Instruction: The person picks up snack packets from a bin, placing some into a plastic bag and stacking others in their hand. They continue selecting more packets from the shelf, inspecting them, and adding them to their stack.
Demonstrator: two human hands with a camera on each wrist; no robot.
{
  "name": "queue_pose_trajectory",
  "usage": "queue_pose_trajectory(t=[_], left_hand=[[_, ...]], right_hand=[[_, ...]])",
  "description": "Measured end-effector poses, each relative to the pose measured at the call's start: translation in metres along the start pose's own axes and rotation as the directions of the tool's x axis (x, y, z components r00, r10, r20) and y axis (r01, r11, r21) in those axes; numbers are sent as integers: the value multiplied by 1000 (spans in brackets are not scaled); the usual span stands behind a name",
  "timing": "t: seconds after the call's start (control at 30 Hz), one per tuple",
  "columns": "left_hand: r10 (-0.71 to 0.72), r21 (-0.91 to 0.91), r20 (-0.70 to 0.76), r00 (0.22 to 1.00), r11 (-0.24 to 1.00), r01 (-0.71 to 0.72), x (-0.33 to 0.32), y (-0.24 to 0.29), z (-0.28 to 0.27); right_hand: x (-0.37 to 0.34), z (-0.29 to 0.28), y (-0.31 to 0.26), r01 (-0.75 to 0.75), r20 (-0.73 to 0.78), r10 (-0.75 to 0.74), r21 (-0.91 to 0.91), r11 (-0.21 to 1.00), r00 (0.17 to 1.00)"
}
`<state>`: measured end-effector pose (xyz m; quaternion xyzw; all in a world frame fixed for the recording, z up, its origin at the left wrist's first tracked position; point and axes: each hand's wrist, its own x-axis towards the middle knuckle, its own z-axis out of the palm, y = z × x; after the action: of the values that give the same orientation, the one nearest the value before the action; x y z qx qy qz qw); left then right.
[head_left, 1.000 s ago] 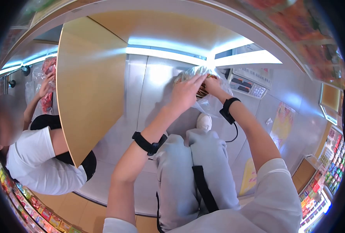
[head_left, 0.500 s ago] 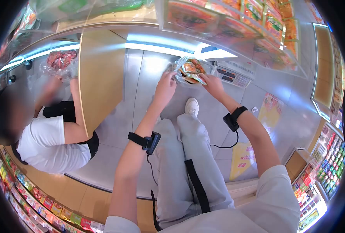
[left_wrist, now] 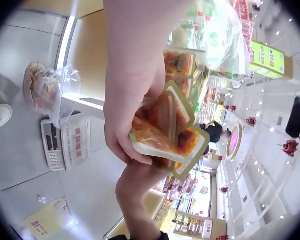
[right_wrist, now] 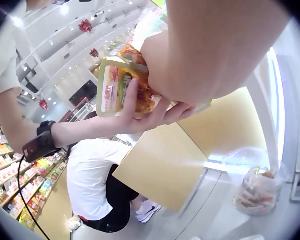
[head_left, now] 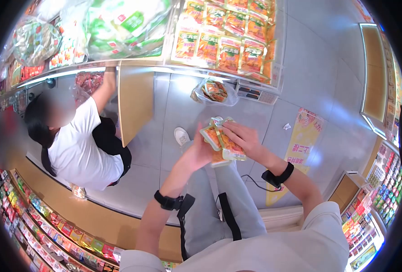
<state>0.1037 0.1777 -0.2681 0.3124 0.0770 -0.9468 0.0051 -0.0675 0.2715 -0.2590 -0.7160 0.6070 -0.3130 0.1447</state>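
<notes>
Several orange snack packets (head_left: 230, 144) with pale green edges are bunched between the two hands above the lap. The left hand (head_left: 200, 149) grips them from the left side, its fingers curled round the edges in the left wrist view (left_wrist: 127, 120). On the right, the right hand (head_left: 242, 138) holds the same packets, with its thumb side hidden in the head view. The packets overlap at different angles. A clear plastic bag (head_left: 213, 92) with more packets in it stands on the floor beyond the hands, touched by neither.
A bin of orange packets (head_left: 228, 38) and bagged green goods (head_left: 126, 27) top the counter ahead. Below it are an open wooden door (head_left: 135, 102) and a scale (head_left: 256, 93). At left another person (head_left: 85, 140) crouches, reaching under the counter. Shelves (head_left: 65, 226) line the lower left.
Both hands have come away from the bag on the floor towards the body, now with packets between them. The head view has tilted up, showing the counter top. The crouching person's arm has moved.
</notes>
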Motion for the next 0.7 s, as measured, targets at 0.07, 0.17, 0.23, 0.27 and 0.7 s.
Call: queue_pose_trajectory(t=[0.07,0.17,0.23,0.27,0.7], left_hand=[[-54,-36,31,998,998,55,-17,5,7],[-94,-42,-11,996,995,93,-34,-2,21],[-68,-56,31,997,996,69,-39,-9,52],[-48,-26,37,998,998,49,-45,-9,75],[322,154,307,896,912,-380,-82,37,220]], right_hand=[[-1,-10,-3,61,3,-61,-11,998,998],[5,-41,-19,198,91,-203,68,978,975],[11,-58,-35,218,68,-225,92,972,972],[16,-68,-43,229,59,-236,106,968,970],[130,-199,-66,104,105,-160,406,908,981]])
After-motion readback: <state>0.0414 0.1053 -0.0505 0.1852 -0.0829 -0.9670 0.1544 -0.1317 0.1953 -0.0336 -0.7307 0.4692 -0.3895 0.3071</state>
